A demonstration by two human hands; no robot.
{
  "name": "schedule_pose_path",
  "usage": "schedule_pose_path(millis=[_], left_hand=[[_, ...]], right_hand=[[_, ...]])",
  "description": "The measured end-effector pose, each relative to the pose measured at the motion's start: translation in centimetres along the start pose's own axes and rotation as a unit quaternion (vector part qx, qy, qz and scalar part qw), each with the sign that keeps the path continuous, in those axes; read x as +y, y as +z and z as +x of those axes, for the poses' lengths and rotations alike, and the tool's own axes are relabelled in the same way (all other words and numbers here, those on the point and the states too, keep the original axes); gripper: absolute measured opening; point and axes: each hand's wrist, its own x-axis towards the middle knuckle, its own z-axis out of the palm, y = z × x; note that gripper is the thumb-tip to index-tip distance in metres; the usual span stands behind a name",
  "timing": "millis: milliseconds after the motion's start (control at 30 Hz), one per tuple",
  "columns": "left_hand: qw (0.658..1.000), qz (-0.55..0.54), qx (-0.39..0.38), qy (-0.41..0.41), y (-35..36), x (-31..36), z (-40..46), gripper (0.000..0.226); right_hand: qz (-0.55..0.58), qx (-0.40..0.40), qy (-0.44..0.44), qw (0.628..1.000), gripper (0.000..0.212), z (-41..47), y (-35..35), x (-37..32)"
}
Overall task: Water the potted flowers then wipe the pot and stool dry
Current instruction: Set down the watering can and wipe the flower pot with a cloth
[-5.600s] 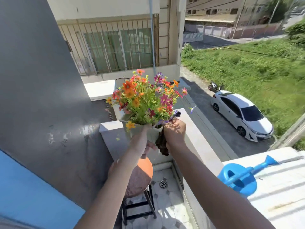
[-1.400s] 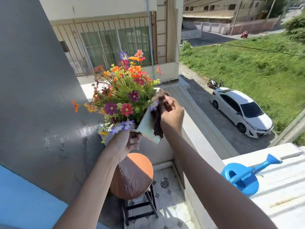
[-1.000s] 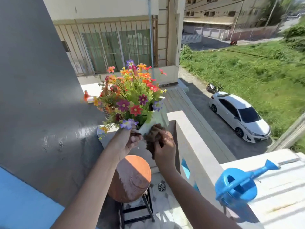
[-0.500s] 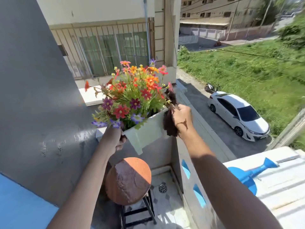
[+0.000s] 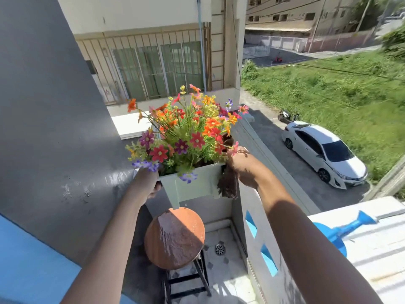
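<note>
Left hand (image 5: 145,185) grip clamped on pot (image 5: 192,185) left rim; right hand (image 5: 242,165) presses cloth (image 5: 229,187). Pot probably wet, slippery; hold under rim.

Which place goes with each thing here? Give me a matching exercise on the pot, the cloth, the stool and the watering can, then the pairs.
Things:
1. flower pot
2. brown cloth
3. stool
4. blue watering can

Places:
A. lying on the ledge at right
B. standing on the tiled floor, seat wet
C. held up in the left hand
D. gripped in the right hand against the pot's side

Pairs: 1-C, 2-D, 3-B, 4-A
</note>
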Motion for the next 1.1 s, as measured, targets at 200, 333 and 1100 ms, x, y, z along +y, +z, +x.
schedule_pose_path(millis=[200, 333, 1100], left_hand=[[0.998, -0.048, -0.045, -0.016, 0.7, 0.1, 0.5, 0.035], [0.982, -0.185, 0.033, -0.015, 1.6, 1.4, -0.1, 0.039], [0.989, -0.115, -0.054, -0.073, 7.0, -0.7, -3.1, 0.039]], right_hand=[[0.109, -0.047, -0.137, 0.983, 0.018, -3.1, -0.1, 3.7], [0.203, 0.073, -0.048, 0.975, 0.026, -1.9, 2.1, 3.2], [0.042, 0.183, -0.081, 0.979, 0.023, -3.4, 8.8, 4.6]])
